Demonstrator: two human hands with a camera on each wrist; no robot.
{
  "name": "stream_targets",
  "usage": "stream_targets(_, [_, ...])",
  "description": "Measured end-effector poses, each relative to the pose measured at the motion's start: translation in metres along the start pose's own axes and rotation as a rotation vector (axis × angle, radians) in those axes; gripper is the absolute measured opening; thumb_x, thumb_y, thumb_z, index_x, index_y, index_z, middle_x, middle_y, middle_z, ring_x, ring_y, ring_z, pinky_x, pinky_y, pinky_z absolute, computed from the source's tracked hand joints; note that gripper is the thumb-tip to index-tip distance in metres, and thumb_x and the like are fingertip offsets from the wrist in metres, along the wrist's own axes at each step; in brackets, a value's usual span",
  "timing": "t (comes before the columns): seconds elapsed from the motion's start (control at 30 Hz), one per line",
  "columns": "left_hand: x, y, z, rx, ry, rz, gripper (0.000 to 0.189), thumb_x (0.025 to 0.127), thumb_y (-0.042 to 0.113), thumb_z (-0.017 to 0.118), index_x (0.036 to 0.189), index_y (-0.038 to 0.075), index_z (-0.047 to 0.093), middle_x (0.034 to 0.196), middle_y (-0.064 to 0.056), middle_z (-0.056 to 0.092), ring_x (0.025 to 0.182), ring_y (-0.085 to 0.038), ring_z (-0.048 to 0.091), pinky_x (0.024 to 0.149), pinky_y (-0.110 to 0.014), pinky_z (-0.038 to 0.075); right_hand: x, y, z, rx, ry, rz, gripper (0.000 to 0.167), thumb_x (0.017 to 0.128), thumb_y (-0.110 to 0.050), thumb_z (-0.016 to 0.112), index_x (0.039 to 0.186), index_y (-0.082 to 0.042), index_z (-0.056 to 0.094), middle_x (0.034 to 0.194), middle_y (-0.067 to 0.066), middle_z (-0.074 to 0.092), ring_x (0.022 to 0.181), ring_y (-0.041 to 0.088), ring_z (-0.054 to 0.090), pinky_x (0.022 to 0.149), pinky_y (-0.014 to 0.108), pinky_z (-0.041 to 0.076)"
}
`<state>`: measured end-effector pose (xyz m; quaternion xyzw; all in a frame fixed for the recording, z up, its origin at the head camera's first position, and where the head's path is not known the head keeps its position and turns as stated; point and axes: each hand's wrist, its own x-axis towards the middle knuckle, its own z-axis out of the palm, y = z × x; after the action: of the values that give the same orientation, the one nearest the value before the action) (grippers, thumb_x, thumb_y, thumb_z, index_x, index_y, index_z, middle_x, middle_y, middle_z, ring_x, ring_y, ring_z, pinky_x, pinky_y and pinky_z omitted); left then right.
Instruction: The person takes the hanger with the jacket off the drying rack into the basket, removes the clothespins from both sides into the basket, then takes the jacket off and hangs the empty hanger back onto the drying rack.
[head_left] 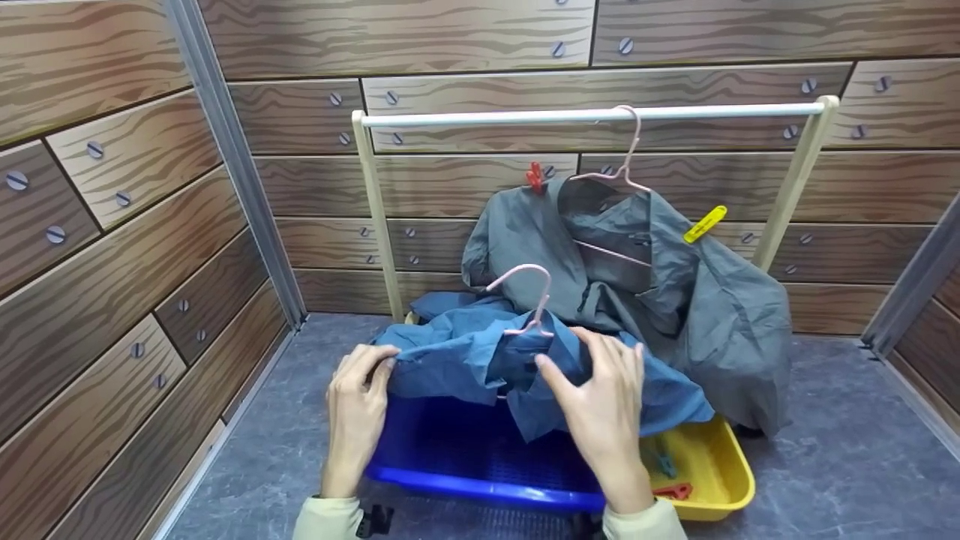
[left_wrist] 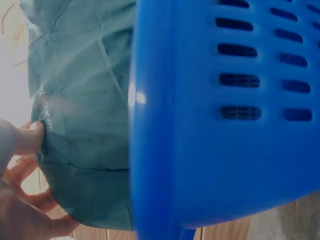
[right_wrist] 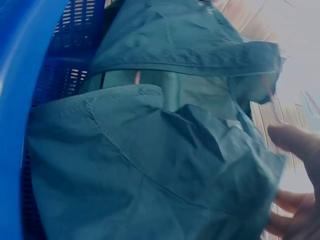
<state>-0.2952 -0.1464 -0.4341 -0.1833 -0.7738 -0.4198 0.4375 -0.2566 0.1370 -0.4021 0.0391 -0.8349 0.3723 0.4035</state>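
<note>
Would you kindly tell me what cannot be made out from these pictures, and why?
Lettering on the blue collared top: left wrist view, too small and blurred to read fully.
Lower part of the front pink hanger: head view, mostly hidden by that top.
Lower left of the grey garment: head view, behind the blue top.
Rest of the right hand: right wrist view, cut off by the right edge.
</note>
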Motion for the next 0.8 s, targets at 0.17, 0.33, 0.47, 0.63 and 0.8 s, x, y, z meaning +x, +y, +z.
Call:
stream_targets(0.17, [0.002, 0.0, -0.001, -0.037, 0.004, 0.018, 0.016, 0.089, 0.001, 0.069, 0.097, 0.013, 0.074, 0.092, 0.005, 0.068, 0.089, -0.013, 0.057, 0.076, -0.026, 0.041, 0.003, 0.007, -0.003, -0.015, 0.088, -0.004, 0.021, 0.08, -0.017, 0.081, 0.098, -0.012, 0.073, 0.098, 0.003, 0.071, 0.1, 0.024, 0.054, 0.11, 0.051, 0.023])
stream_targets(0.33, [0.001, -0.002, -0.004, -0.072, 0.006, -0.012, 0.012, 0.091, 0.004, 0.068, 0.098, 0.011, 0.074, 0.091, -0.001, 0.068, 0.09, -0.013, 0.057, 0.077, -0.027, 0.041, 0.004, 0.022, -0.012, -0.003, 0.108, -0.028, 0.016, 0.08, -0.007, 0.078, 0.095, -0.015, 0.075, 0.095, 0.001, 0.072, 0.095, 0.022, 0.055, 0.102, 0.046, 0.03])
stream_targets(0.47, [0.001, -0.002, -0.005, -0.081, 0.012, -0.029, 0.01, 0.092, 0.006, 0.067, 0.098, 0.009, 0.074, 0.09, -0.004, 0.068, 0.088, -0.014, 0.056, 0.075, -0.029, 0.041, 0.003, 0.034, -0.02, 0.014, 0.098, -0.021, 0.019, 0.08, -0.005, 0.078, 0.096, -0.015, 0.077, 0.097, 0.002, 0.073, 0.096, 0.022, 0.057, 0.096, 0.044, 0.034])
stream_targets(0.63, [0.001, -0.001, -0.006, -0.071, 0.019, -0.04, 0.011, 0.092, 0.006, 0.066, 0.099, 0.01, 0.074, 0.09, -0.001, 0.068, 0.087, -0.012, 0.055, 0.074, -0.025, 0.039, 0.001, 0.047, -0.03, 0.005, 0.088, 0.008, 0.021, 0.081, -0.005, 0.077, 0.098, -0.016, 0.078, 0.1, 0.002, 0.073, 0.098, 0.025, 0.059, 0.091, 0.043, 0.037])
stream_targets(0.8, [0.001, 0.0, -0.005, -0.065, 0.021, -0.037, 0.01, 0.093, 0.005, 0.066, 0.098, 0.009, 0.074, 0.09, -0.001, 0.067, 0.085, -0.014, 0.056, 0.074, -0.026, 0.038, -0.002, 0.056, -0.041, -0.031, 0.062, 0.075, 0.022, 0.083, -0.008, 0.075, 0.102, -0.018, 0.077, 0.103, -0.001, 0.072, 0.098, 0.025, 0.06, 0.085, 0.043, 0.041])
